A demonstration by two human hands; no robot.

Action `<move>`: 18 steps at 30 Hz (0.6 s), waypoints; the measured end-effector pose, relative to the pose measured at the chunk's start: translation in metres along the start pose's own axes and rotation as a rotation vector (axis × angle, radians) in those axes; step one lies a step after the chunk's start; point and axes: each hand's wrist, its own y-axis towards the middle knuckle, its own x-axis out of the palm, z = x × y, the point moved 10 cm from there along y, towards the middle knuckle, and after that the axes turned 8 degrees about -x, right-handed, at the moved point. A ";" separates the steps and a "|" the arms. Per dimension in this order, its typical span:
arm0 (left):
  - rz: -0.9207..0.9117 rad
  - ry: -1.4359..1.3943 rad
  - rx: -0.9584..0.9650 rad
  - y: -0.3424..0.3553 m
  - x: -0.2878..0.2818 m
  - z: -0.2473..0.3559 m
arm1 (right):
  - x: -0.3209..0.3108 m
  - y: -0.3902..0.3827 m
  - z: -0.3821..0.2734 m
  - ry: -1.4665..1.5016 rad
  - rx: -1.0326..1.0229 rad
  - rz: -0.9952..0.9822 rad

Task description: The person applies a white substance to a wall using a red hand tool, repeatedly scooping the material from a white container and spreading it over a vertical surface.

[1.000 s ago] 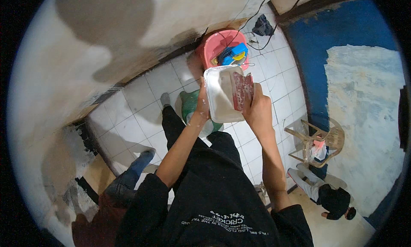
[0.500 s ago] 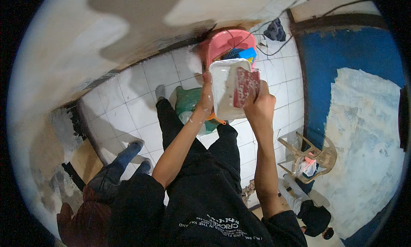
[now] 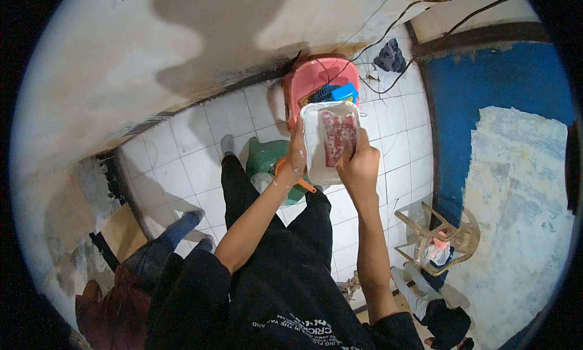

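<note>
In front of me, my left hand (image 3: 296,154) is wrapped round the left side of a shallow white rectangular tray (image 3: 322,177) smeared with white paste. My right hand (image 3: 360,168) grips a flat reddish-pink scraper (image 3: 333,137), its face spattered with the same paste. The scraper lies over the inside of the tray; whether its edge touches the bottom I cannot tell. Splashes of white show on my left wrist. Below that wrist an orange handle (image 3: 305,184) sticks out, its other end partly hidden.
Beyond the tray stands a pink tub (image 3: 306,80) holding a blue object (image 3: 345,92). A green sack (image 3: 261,152) lies by my feet. Black cables (image 3: 404,13) hang at upper right. A plastic chair (image 3: 467,234) and a person (image 3: 446,319) are at right, another person (image 3: 143,265) at left.
The scraper has shifted left from the tray's right edge to over its inside and now stands more upright. Tray and both hands sit slightly lower in view.
</note>
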 end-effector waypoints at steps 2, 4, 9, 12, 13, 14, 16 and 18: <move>-0.030 0.033 0.032 0.002 0.010 0.002 | 0.002 0.002 0.001 0.005 -0.017 0.032; -0.046 0.069 0.042 0.005 0.012 0.001 | 0.005 0.001 0.007 0.053 -0.040 0.057; 0.069 0.203 0.036 0.024 -0.025 0.004 | 0.014 -0.004 0.023 0.079 0.041 0.067; 0.069 0.159 0.064 0.031 -0.032 -0.006 | 0.002 -0.009 0.025 0.050 0.056 0.134; 0.075 0.159 0.082 0.039 -0.037 -0.004 | 0.007 -0.012 0.023 0.069 0.075 0.134; 0.081 0.160 0.099 0.043 -0.043 -0.003 | 0.011 -0.011 0.024 0.082 0.087 0.135; 0.085 0.155 0.128 0.049 -0.048 -0.001 | 0.009 -0.004 0.028 0.113 0.055 0.174; 0.069 0.161 0.135 0.055 -0.043 -0.003 | -0.001 -0.007 0.033 0.175 0.014 0.257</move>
